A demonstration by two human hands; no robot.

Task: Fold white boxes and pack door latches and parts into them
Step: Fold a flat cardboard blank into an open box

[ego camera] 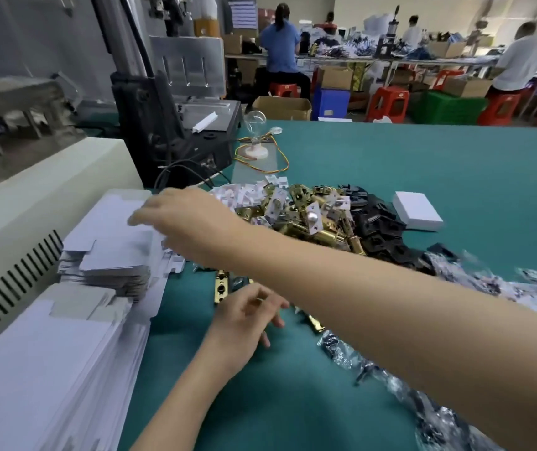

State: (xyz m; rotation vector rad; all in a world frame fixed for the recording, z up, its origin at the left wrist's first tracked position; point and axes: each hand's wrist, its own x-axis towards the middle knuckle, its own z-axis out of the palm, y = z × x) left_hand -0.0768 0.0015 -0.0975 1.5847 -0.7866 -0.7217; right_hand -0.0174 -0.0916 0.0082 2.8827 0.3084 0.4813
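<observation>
Right hand, fingers extended, lies over the flat white boxes at 9 o'clock. Left hand: fingers loosely curled, contents indeterminate. Door latches are piled at 12 o'clock on the worktop.

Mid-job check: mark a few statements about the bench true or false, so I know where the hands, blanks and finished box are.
1. The right hand reaches over the stack of flat box blanks. True.
2. The folded white box sits left of the brass latches. False: it sits to their right, beside the black parts.
3. The left hand is low over the table. True.
4. The table is red. False: it is teal green.
</observation>
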